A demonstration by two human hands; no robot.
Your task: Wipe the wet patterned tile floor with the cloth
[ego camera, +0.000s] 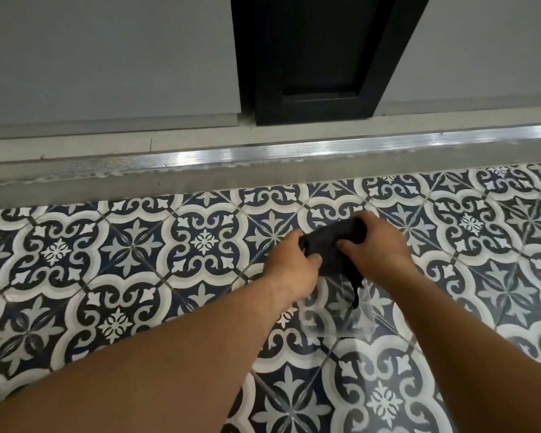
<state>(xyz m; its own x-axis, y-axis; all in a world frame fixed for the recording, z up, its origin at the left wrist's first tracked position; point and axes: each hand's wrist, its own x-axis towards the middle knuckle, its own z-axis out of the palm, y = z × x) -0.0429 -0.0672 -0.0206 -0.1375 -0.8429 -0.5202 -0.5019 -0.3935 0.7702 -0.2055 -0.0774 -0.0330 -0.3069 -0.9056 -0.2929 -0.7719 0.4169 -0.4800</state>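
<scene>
Two bare forearms [138, 370] reach in from the near edge toward one crumpled black fabric cloth [333, 245], bunched into a soft roll and held over the glossy navy-and-white patterned tile floor [200, 242]. The left hand [291, 265] grips the cloth's left end with curled fingers. The right hand [380, 245] grips its right end, thumb pressed on top. Below the cloth hangs what may be one clear plastic sheet [334, 310], too faint to be sure. Beyond the cloth runs one ribbed silvery metal threshold strip [263, 151], then smooth grey wall panels [107, 57] and one black rectangular door frame [319, 98].
</scene>
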